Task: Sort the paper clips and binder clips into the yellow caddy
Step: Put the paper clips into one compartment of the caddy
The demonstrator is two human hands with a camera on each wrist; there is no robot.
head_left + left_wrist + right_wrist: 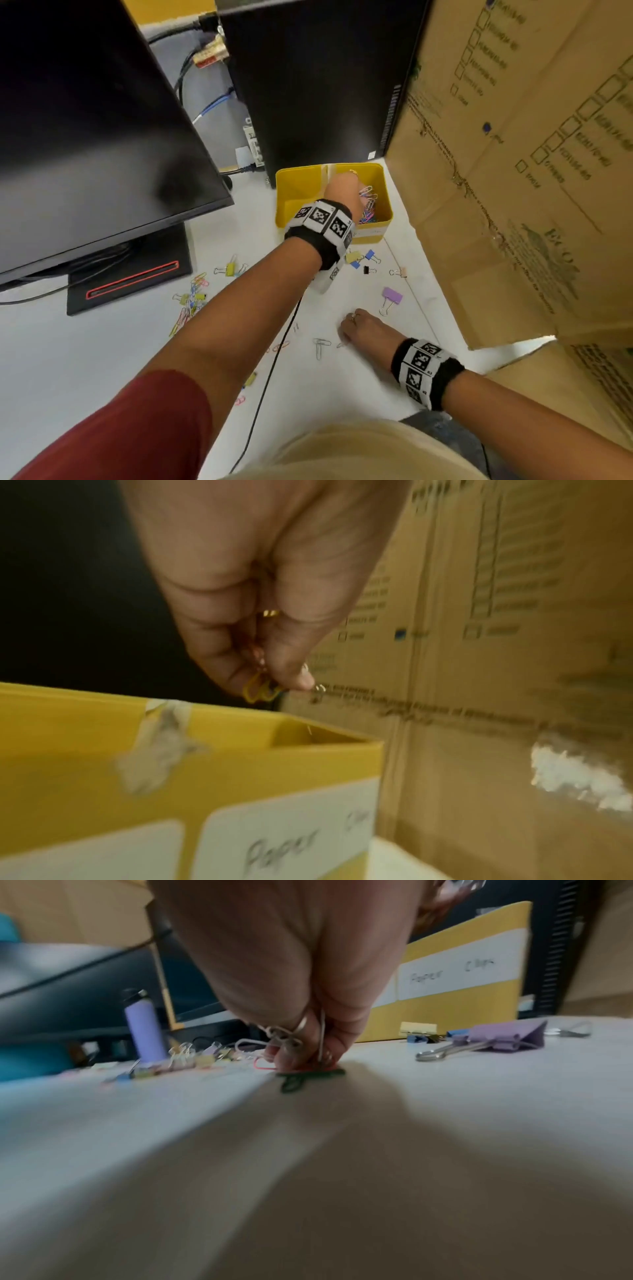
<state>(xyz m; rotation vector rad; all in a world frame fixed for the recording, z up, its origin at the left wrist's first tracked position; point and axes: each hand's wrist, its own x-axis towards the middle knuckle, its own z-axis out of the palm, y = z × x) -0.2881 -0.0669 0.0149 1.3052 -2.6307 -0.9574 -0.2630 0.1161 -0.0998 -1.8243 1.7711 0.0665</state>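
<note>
— Where is the yellow caddy (383, 224) found, and what is held above it?

— It is set at the far side of the white table (85, 359), between a black computer tower (308, 78) and a cardboard box (513, 171) on the right. The left hand (342, 192) is held over its right compartment, the one labelled "Paper" in the left wrist view. A few paper clips (258, 689), a yellow one among them, are pinched between thumb and fingertips just above the rim. A heap of coloured paper clips (369, 205) is already seen inside that compartment.

— And the right hand (363, 330)?

— It is lowered to the table at the near right, its fingers (291, 1058) pressed together, and silver paper clips (284, 1039) are pinched in them. A red clip (262, 1065) and a green clip (301, 1077) are touched at the fingertips. Whether those two are gripped cannot be told.

— What is left lying about?

— A purple binder clip (390, 299) is seen just beyond the right hand. Small yellow, blue and black binder clips (361, 260) are scattered near the caddy's front. A mixed pile of clips (191, 298) is spread to the left, near the base of a monitor (85, 120).
</note>
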